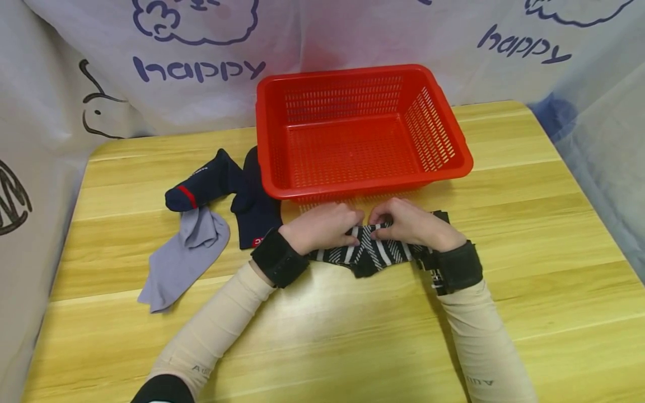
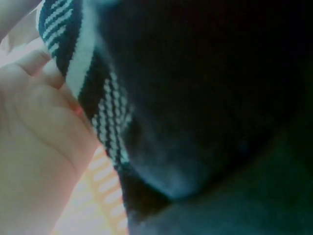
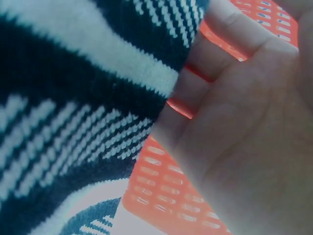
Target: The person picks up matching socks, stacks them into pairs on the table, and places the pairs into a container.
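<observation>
Between basket [image 1: 363, 131] and me: striped sock [image 1: 370, 254] on table [image 1: 529, 224] | left hand [image 1: 322, 226], right hand [image 1: 408, 224]: my fingers curled, pinching its upper edge | method: I'd keep edges aligned, pinch evenly, fold flat.

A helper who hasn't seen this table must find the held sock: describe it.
Start at the red slotted plastic basket on the wooden table. Directly before its near rim, both hands pinch a black sock with white stripes. The socks lying further left are plain navy or grey, unstriped.
</observation>
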A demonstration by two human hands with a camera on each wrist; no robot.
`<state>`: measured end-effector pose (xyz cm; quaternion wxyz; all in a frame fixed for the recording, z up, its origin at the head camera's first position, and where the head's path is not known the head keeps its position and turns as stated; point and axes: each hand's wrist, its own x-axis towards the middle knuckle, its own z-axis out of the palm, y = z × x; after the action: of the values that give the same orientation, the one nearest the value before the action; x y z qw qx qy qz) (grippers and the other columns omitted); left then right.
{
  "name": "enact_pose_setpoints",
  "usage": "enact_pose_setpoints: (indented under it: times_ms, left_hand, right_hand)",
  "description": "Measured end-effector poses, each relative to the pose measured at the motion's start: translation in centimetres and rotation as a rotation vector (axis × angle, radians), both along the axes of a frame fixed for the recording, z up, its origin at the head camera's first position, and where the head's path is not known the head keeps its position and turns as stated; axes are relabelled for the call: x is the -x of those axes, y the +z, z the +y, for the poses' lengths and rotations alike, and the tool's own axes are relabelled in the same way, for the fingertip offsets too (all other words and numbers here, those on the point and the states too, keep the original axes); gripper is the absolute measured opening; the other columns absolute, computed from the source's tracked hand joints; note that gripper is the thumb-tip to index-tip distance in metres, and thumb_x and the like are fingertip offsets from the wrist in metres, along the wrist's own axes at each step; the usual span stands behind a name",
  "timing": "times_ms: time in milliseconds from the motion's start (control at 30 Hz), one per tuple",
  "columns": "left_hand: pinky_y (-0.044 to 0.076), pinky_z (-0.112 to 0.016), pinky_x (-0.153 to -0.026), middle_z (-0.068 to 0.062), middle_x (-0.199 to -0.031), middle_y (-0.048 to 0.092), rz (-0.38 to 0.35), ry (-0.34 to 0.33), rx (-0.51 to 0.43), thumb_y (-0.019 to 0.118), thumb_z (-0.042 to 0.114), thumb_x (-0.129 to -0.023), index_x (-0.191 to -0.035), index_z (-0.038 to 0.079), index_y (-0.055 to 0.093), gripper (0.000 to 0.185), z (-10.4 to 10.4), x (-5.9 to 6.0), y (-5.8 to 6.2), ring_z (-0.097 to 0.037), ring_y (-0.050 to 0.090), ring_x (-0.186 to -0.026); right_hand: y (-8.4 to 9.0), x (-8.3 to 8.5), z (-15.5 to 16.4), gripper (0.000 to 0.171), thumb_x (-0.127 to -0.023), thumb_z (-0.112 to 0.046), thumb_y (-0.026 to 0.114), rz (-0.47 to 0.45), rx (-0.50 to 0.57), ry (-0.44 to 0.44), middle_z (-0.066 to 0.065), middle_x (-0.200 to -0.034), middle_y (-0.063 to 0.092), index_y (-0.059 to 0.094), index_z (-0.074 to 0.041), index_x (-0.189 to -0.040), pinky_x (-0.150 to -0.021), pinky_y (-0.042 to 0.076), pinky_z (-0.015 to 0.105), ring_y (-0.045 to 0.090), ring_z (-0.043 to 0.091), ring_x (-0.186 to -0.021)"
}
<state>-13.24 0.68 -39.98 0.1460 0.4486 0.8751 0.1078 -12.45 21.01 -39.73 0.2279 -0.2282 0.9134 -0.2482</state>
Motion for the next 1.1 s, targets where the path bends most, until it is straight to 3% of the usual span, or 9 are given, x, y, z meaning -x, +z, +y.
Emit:
enact_pose_setpoints:
  times_ms: [200, 467, 567, 733, 833, 933, 1033, 1100]
  left_hand:
    - [0.035, -0.022, -0.063, 0.004, -0.074, 0.047, -0.073, 0.003, -0.010, 0.064, 0.030, -0.095, -0.106, 0.010, 0.060, 0.023, -0.1, 0.1, 0.0, -0.010, 0.050, -0.066]
    - [0.043, -0.025, -0.070, -0.001, -0.084, 0.058, -0.146, 0.013, 0.060, 0.056, 0.031, -0.100, -0.116, 0.009, 0.053, 0.028, -0.3, 0.0, 0.0, -0.015, 0.058, -0.073]
    - [0.041, -0.026, -0.071, 0.000, -0.084, 0.056, -0.177, 0.011, 0.090, 0.057, 0.034, -0.099, -0.113, 0.009, 0.057, 0.029, -0.4, 0.1, 0.1, -0.015, 0.055, -0.075]
    - [0.042, -0.026, -0.073, 0.001, -0.087, 0.060, -0.229, -0.006, 0.134, 0.067, 0.037, -0.092, -0.115, 0.010, 0.064, 0.036, -0.5, 0.1, 0.7, -0.015, 0.054, -0.078]
    - [0.048, -0.027, -0.084, 0.000, -0.102, 0.068, -0.258, -0.007, 0.135, 0.070, 0.036, -0.090, -0.124, 0.010, 0.064, 0.043, -0.8, -0.1, 1.4, -0.016, 0.060, -0.088]
    - [0.047, -0.032, -0.101, -0.003, -0.126, 0.065, -0.299, -0.020, 0.137, 0.071, 0.033, -0.090, -0.135, 0.009, 0.056, 0.054, -1.3, -0.4, 2.5, -0.018, 0.061, -0.110]
    - [0.040, -0.035, -0.112, -0.006, -0.142, 0.057, -0.343, -0.056, 0.128, 0.071, 0.031, -0.090, -0.144, 0.008, 0.048, 0.063, -2.0, -0.9, 4.3, -0.021, 0.055, -0.128]
    - [0.040, -0.035, -0.112, -0.006, -0.142, 0.057, -0.348, -0.084, 0.096, 0.071, 0.030, -0.090, -0.144, 0.008, 0.046, 0.063, -2.5, -1.2, 5.7, -0.021, 0.055, -0.128]
  right_hand:
    - [0.1, 0.1, 0.7, 0.013, -0.085, -0.022, 0.075, -0.065, -0.027, 0.014, -0.003, -0.075, 0.055, 0.068, -0.012, -0.086, -0.067, 0.038, 0.027, 0.048, 0.013, -0.070]
    - [0.5, 0.2, 1.9, 0.021, -0.085, -0.028, 0.075, -0.141, -0.080, 0.011, -0.004, -0.069, 0.046, 0.063, -0.012, -0.077, -0.064, 0.034, 0.028, 0.043, 0.013, -0.068]
    - [0.4, 0.2, 2.4, 0.018, -0.085, -0.027, 0.075, -0.158, -0.071, 0.019, -0.005, -0.071, 0.053, 0.067, -0.012, -0.078, -0.065, 0.037, 0.027, 0.046, 0.013, -0.070]
    - [0.8, 0.1, 3.4, 0.016, -0.086, -0.024, 0.074, -0.160, -0.036, 0.019, -0.006, -0.068, 0.051, 0.067, -0.013, -0.077, -0.066, 0.037, 0.026, 0.047, 0.012, -0.069]
    - [1.9, -0.5, 3.8, 0.015, -0.087, -0.025, 0.074, -0.123, 0.005, 0.025, -0.007, -0.066, 0.047, 0.067, -0.015, -0.077, -0.064, 0.038, 0.025, 0.048, 0.012, -0.066]
    - [3.8, -1.3, 4.0, 0.013, -0.087, -0.026, 0.074, -0.083, 0.038, 0.035, -0.008, -0.066, 0.050, 0.068, -0.018, -0.080, -0.064, 0.040, 0.024, 0.050, 0.011, -0.066]
    - [6.2, -2.3, 3.9, 0.010, -0.086, -0.029, 0.075, -0.021, 0.041, 0.047, -0.010, -0.071, 0.057, 0.070, -0.021, -0.083, -0.066, 0.043, 0.023, 0.053, 0.008, -0.069]
    - [7.9, -2.8, 3.9, 0.009, -0.085, -0.030, 0.076, 0.031, 0.036, 0.068, -0.012, -0.073, 0.060, 0.070, -0.024, -0.083, -0.068, 0.045, 0.023, 0.053, 0.006, -0.071]
